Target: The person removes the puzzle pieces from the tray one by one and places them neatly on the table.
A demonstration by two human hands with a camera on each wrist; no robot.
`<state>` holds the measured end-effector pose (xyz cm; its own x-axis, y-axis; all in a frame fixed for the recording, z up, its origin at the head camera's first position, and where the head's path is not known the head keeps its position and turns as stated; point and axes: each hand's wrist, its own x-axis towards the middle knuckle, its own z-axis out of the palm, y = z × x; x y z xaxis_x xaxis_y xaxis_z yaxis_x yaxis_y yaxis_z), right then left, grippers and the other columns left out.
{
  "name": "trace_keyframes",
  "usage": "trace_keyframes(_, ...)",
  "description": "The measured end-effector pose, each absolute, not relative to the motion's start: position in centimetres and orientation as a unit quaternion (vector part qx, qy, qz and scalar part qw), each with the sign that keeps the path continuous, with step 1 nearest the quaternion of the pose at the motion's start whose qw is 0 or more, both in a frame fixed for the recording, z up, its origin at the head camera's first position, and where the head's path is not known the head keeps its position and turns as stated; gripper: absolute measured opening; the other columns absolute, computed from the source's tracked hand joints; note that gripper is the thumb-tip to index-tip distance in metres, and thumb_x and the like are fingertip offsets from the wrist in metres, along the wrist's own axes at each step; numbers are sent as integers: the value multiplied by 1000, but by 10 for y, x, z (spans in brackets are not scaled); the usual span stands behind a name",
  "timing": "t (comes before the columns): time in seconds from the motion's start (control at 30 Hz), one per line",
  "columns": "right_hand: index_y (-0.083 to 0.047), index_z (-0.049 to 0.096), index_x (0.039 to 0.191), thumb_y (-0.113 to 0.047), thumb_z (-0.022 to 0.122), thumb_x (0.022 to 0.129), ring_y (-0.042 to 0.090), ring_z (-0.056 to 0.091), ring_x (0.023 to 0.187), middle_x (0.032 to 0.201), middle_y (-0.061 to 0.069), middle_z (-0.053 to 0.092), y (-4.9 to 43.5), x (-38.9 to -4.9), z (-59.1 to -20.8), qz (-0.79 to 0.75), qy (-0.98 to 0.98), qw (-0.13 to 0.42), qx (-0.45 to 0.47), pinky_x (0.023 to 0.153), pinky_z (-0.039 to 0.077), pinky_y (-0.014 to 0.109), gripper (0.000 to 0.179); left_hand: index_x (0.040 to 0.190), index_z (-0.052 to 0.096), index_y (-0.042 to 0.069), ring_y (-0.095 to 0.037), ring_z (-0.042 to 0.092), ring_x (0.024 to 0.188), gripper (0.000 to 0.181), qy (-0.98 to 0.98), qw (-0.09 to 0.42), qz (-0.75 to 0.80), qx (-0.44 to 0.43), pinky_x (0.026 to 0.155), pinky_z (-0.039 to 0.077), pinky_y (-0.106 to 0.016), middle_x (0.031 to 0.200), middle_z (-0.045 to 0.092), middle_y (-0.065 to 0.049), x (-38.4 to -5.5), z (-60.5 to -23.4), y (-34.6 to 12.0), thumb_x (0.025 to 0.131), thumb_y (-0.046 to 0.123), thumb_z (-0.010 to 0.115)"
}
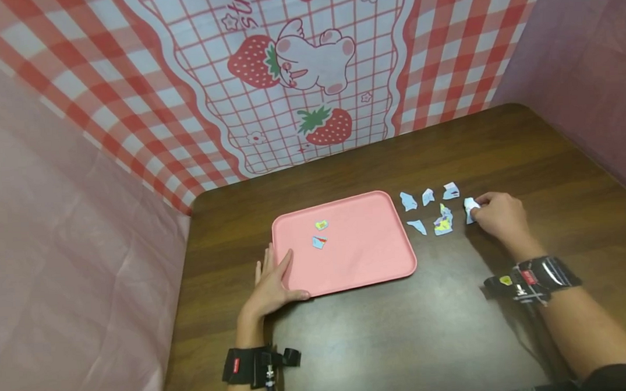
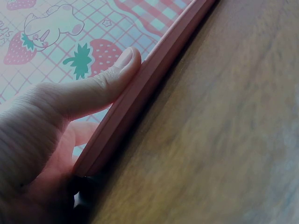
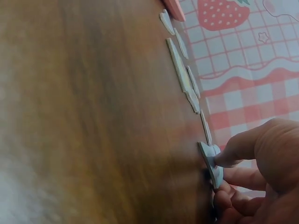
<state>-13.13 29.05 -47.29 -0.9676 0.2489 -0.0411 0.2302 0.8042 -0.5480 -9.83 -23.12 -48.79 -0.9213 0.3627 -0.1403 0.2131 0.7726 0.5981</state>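
Note:
The left hand [image 1: 268, 288] rests at the near left corner of a pink tray [image 1: 357, 240], fingers spread and straight. In the left wrist view its thumb [image 2: 105, 88] lies on the tray's rim. Two small printed pieces lie on the tray, a yellow piece [image 1: 322, 225] and a blue-and-red piece [image 1: 319, 242]. Right of the tray, the right hand [image 1: 504, 219] pinches a pale blue flat card piece [image 1: 469, 209] between thumb and fingers. The right wrist view shows that card piece [image 3: 212, 163] tilted up at the fingertips.
Several irregular flat pieces lie on the wooden table [image 1: 351, 345] between tray and right hand, among them a yellow-and-purple piece [image 1: 443, 221] and a pale blue piece [image 1: 408, 201]. A strawberry-print checked cloth [image 1: 317, 55] hangs behind the table, with pink cloth [image 1: 73, 241] at the left.

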Motion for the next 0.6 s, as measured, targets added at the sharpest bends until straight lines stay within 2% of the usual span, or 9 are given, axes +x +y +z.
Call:
trace_keyframes(0.4, 7, 68, 109, -17, 62, 87, 59, 54, 104, 110, 35, 64, 287, -130, -478, 287, -949, 38, -126, 82, 41, 63, 33, 159, 30, 8, -39, -10, 152, 113, 934, 129, 296, 149, 118, -9, -59, 165, -8, -27, -98, -488, -232, 71, 49, 89)
trace_keyframes(0.6, 5, 69, 107, -21, 60, 89, 54, 56, 102, 105, 30, 67, 285, -129, -476, 301, -942, 60, -134, 80, 41, 60, 33, 159, 32, 8, -39, -9, 153, 113, 936, 125, 293, 151, 118, -8, -59, 165, -7, -27, -99, -486, -232, 70, 50, 89)
